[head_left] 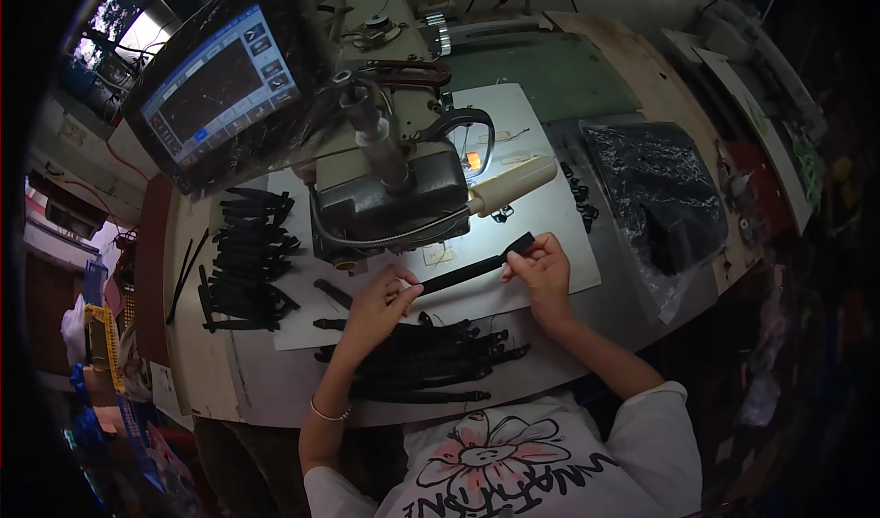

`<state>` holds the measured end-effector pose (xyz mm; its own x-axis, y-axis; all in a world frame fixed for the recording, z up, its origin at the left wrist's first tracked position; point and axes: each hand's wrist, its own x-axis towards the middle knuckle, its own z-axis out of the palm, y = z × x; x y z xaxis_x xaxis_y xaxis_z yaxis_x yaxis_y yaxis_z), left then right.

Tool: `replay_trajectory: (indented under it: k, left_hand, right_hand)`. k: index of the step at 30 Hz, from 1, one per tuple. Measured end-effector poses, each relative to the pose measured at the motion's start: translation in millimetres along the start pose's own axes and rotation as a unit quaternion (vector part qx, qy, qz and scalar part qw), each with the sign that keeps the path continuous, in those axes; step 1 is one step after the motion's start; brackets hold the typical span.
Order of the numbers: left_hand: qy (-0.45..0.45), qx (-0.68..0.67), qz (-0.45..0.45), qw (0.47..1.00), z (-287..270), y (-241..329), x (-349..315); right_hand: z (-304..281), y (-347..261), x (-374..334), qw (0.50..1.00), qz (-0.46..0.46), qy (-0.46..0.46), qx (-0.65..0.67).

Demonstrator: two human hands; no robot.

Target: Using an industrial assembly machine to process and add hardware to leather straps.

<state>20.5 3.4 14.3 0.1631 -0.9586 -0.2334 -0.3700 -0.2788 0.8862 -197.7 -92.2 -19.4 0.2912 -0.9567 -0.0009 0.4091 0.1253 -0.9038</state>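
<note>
Stretched between my two hands is a black webbing strap (461, 275), held just in front of the sewing machine head (394, 192). My left hand (383, 304) pinches its left end between thumb and fingers. The right end, which looks folded over, is gripped by the thumb and fingers of my right hand (543, 278). Under the strap lies a lit white sheet (573, 266). Close to my body, a pile of black straps (422, 358) lies below my hands. Whether the held strap carries a buckle at its left end is hidden by my fingers.
A stack of black straps (247, 261) lies left of the machine. Small black buckles (579, 197) sit on the right, beside a clear plastic bag (655, 197) with dark contents. A lit control screen (225, 87) hangs at upper left; a lamp (518, 185) juts rightward.
</note>
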Motion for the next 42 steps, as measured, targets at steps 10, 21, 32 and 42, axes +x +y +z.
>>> replay_trajectory:
  k: [10, 21, 32, 42]
  left_hand:
    - [0.023, 0.052, -0.081, 0.995, -72.3, -21.5, -1.0]
    - [0.174, 0.249, 0.046, 0.952, -53.1, -36.7, -3.7]
    - [0.047, -0.058, 0.052, 0.996, 44.3, 7.1, 24.6]
    - [-0.071, -0.206, 0.019, 0.976, 47.5, 1.2, 35.6]
  right_hand:
    - [-6.2, 10.7, 7.2, 0.842, -0.179, -0.13, -0.492]
    - [-27.9, 2.0, 72.7, 0.72, -0.322, -0.155, -0.595]
    - [-11.6, -12.3, 51.9, 0.934, 0.168, -0.248, -0.197]
    - [-15.8, -9.1, 42.9, 0.906, 0.25, -0.323, -0.112]
